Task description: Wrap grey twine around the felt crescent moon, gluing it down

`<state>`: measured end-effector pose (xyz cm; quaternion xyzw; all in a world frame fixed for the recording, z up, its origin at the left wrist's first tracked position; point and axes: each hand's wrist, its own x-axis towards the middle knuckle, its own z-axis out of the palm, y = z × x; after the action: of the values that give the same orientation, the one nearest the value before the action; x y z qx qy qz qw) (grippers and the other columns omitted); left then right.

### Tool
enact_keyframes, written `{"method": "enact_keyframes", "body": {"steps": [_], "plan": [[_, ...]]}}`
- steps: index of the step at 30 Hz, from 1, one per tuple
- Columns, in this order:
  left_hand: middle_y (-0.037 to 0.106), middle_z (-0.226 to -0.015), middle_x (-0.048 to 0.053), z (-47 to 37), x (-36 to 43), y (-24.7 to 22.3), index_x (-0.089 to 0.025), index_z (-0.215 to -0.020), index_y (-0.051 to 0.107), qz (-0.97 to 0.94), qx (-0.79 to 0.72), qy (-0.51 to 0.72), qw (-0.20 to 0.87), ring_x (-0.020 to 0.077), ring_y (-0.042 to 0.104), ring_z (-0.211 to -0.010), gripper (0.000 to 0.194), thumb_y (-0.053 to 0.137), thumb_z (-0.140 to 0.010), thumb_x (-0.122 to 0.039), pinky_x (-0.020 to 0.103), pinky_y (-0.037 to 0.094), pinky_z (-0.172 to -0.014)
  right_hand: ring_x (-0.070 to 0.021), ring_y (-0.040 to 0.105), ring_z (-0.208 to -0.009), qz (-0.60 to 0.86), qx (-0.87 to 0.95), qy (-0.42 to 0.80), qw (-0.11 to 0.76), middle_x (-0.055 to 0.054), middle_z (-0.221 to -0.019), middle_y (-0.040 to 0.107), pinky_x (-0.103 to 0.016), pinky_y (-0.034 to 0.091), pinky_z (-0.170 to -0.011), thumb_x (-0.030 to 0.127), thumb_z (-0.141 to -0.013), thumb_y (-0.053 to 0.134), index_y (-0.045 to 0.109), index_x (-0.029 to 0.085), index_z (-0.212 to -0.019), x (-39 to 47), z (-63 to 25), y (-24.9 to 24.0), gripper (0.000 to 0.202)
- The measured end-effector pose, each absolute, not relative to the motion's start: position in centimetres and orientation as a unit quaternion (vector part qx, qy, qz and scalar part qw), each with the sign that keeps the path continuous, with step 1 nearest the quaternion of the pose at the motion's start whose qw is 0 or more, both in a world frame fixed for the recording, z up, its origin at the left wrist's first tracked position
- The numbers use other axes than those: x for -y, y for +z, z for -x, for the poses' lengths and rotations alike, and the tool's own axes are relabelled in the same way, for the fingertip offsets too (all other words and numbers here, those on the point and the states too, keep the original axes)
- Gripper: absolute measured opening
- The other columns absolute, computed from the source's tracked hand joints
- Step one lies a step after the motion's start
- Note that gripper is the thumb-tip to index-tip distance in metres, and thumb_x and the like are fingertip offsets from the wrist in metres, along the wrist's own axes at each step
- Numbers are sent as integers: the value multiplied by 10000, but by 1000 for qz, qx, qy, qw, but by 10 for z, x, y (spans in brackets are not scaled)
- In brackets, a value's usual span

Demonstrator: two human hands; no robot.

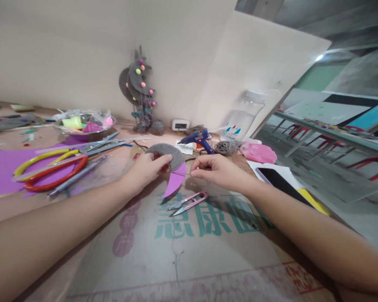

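My left hand [157,165] pinches a purple crescent [174,184] whose upper part is wrapped in grey yarn [166,152]. The lower tip of the crescent shows bare purple and points down toward the table. My right hand [209,170] is closed at the fingertips on a thin strand of the yarn, drawn out sideways from the crescent's edge. Just below both hands lie pink thread snips [190,203], blades pointing left. A grey yarn ball [227,147] rests behind my right hand, beside a blue glue gun [198,140].
Red-handled scissors [56,174], yellow-handled scissors [44,162] and a pen [78,175] lie left on purple sheets [3,172]. Behind stand a metal bowl [96,135], finished grey crescents [140,82], a small clock [180,125] and a water bottle [244,115]. A phone [282,186] lies right.
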<state>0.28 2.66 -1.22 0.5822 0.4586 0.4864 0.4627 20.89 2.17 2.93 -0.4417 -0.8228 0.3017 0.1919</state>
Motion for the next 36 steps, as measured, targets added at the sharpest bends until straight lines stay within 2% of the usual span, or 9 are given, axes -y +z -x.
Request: {"method": "enact_keyframes", "body": {"steps": [5, 9, 15, 26, 36], "plan": [[583, -574, -2, -4, -24, -10, -157, -615, 585, -595, -463, 473, 457, 139, 526, -560, 232, 592, -723, -362, 241, 400, -559, -101, 494, -566, 468, 785, 367, 174, 9, -660, 587, -229, 367, -527, 340, -783, 589, 629, 171, -778, -29, -211, 24, 173], [585, -558, -13, -4, -18, -3, -160, -588, 592, -629, -473, 446, 427, 128, 507, -543, 212, 584, -734, -313, 235, 390, -556, -98, 476, -555, 490, 787, 319, 197, 12, -651, 584, -230, 352, -517, 344, -783, 582, 638, 166, -775, -30, -210, 22, 187], [579, -551, -18, -6, -15, 1, -166, -575, 589, -643, -481, 423, 420, 131, 506, -543, 211, 573, -745, -290, 236, 381, -547, -132, 555, -707, 471, 800, 273, 250, -17, -777, 646, -265, 410, -660, 303, -795, 567, 662, 163, -792, -32, -209, 15, 169], [578, -545, -19, -4, -15, 1, -177, -566, 575, -652, -473, 417, 422, 134, 518, -544, 217, 577, -733, -315, 236, 403, -556, -134, 527, -684, 472, 793, 247, 296, -12, -764, 631, -269, 391, -647, 328, -809, 568, 645, 170, -809, -30, -208, 9, 176], [587, -591, -10, -4, -14, 0, -168, -648, 588, -636, -459, 417, 459, 132, 527, -569, 188, 593, -728, -338, 235, 411, -561, -138, 551, -711, 470, 791, 278, 276, -13, -782, 647, -268, 410, -678, 319, -815, 557, 649, 173, -808, -28, -206, 8, 172]]}}
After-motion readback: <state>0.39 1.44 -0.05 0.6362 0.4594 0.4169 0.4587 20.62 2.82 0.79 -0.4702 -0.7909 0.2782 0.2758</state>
